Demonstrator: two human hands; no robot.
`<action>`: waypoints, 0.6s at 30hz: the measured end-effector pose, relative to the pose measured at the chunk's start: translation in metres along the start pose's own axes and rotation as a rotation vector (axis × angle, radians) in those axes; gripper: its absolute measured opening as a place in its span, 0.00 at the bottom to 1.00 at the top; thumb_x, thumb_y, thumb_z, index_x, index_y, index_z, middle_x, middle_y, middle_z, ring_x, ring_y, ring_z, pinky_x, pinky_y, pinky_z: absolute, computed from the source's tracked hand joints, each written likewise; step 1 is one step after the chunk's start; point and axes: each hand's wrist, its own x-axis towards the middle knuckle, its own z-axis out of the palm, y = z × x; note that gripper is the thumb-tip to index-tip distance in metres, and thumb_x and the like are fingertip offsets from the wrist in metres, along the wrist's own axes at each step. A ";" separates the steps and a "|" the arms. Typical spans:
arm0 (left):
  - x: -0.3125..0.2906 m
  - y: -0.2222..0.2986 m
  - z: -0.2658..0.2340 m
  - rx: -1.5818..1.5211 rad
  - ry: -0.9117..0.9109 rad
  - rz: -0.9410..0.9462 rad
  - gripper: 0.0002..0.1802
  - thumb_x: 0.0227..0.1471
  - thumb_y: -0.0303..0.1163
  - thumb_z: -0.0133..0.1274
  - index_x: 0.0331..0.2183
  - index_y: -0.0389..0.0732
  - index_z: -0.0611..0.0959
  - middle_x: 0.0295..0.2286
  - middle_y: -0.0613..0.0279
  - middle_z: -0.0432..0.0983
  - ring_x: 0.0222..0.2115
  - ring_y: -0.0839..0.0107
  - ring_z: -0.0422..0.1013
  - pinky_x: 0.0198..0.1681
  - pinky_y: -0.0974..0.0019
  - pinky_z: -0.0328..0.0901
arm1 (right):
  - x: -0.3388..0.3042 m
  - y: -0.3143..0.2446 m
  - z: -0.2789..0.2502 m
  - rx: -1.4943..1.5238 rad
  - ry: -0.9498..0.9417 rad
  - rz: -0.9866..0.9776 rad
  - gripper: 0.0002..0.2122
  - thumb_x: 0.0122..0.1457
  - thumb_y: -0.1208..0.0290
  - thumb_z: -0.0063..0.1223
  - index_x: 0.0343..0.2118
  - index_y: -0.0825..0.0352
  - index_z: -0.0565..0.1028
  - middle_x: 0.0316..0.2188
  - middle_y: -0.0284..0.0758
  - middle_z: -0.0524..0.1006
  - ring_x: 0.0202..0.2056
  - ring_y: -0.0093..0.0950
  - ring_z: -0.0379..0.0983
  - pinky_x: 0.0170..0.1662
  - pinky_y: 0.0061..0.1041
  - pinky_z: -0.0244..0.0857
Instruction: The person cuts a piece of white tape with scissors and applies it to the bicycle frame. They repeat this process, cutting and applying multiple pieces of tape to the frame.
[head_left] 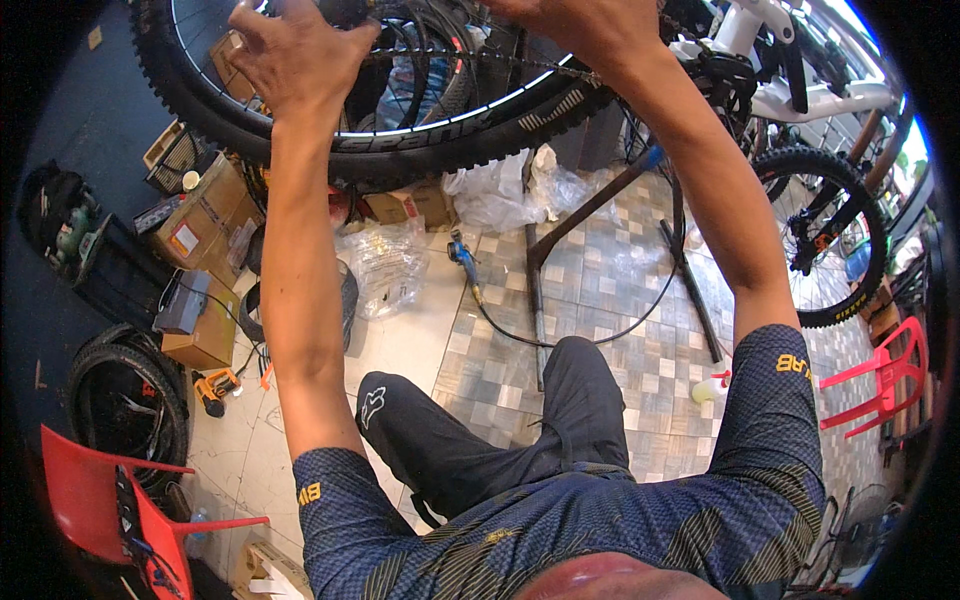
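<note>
At the top edge, my left hand [305, 62] is curled, thumb and fingers apart around a dark part [343, 10] at the wheel's middle. The frame cuts off that part and some fingertips. My right hand [600, 35] reaches to the top edge near the chain's right end; its fingers are mostly out of frame, so their grip is hidden. Between the hands runs a bicycle chain [480, 58], stretched nearly level. Behind it is a bicycle wheel with a knobby black tire [400, 150], held up off the floor. The white bike frame [740, 30] lies beyond my right hand.
Below the wheel stand dark stand legs [560, 240], with a cable and blue-ended lever [463, 258] hanging nearby. Cardboard boxes [210, 215], spare tires [125, 400] and a red chair [90, 490] are at left. Another bike's wheel [825, 240] and a red chair [885, 375] are right.
</note>
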 end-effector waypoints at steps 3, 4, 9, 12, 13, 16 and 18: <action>0.001 -0.007 0.000 0.009 0.023 0.040 0.59 0.27 0.34 0.76 0.61 0.45 0.61 0.53 0.41 0.59 0.52 0.38 0.63 0.56 0.42 0.60 | -0.007 0.005 -0.006 0.032 0.009 -0.039 0.23 0.45 0.56 0.71 0.33 0.65 0.69 0.31 0.36 0.73 0.32 0.37 0.77 0.31 0.34 0.73; 0.001 -0.016 0.010 0.035 0.099 0.084 0.58 0.28 0.34 0.76 0.60 0.45 0.62 0.53 0.42 0.59 0.52 0.39 0.63 0.55 0.43 0.60 | -0.010 0.006 -0.009 0.043 0.019 -0.062 0.23 0.45 0.58 0.71 0.34 0.65 0.68 0.32 0.36 0.73 0.34 0.36 0.77 0.31 0.34 0.73; 0.005 -0.022 0.007 0.007 0.031 0.121 0.57 0.28 0.32 0.75 0.59 0.45 0.62 0.51 0.44 0.59 0.52 0.41 0.63 0.54 0.43 0.61 | -0.032 0.020 -0.016 -0.017 -0.068 -0.032 0.22 0.46 0.64 0.71 0.37 0.65 0.68 0.34 0.35 0.72 0.38 0.36 0.77 0.33 0.34 0.73; 0.003 -0.011 0.000 -0.007 0.026 0.099 0.56 0.28 0.31 0.75 0.59 0.45 0.62 0.51 0.44 0.60 0.52 0.41 0.64 0.54 0.43 0.61 | -0.037 0.024 -0.017 -0.012 -0.080 -0.033 0.23 0.46 0.64 0.71 0.39 0.65 0.68 0.35 0.36 0.72 0.38 0.36 0.77 0.33 0.34 0.73; 0.002 -0.006 -0.004 -0.020 0.016 0.081 0.56 0.28 0.31 0.75 0.59 0.45 0.62 0.51 0.44 0.60 0.52 0.41 0.64 0.54 0.43 0.61 | -0.039 0.024 -0.017 -0.009 -0.093 -0.031 0.24 0.46 0.64 0.71 0.40 0.65 0.68 0.36 0.36 0.72 0.38 0.37 0.77 0.33 0.34 0.73; 0.002 -0.005 -0.005 0.001 0.014 0.059 0.55 0.29 0.32 0.74 0.59 0.45 0.63 0.51 0.44 0.60 0.53 0.41 0.63 0.54 0.43 0.61 | -0.043 0.033 -0.022 -0.025 -0.152 -0.072 0.25 0.46 0.64 0.72 0.42 0.65 0.68 0.37 0.37 0.72 0.38 0.38 0.77 0.34 0.35 0.73; 0.002 -0.003 -0.002 -0.008 -0.014 0.037 0.57 0.27 0.32 0.74 0.59 0.45 0.62 0.52 0.44 0.58 0.54 0.40 0.61 0.55 0.43 0.59 | -0.043 0.038 -0.026 -0.028 -0.188 -0.089 0.25 0.46 0.62 0.71 0.43 0.65 0.69 0.37 0.38 0.72 0.39 0.38 0.77 0.34 0.36 0.73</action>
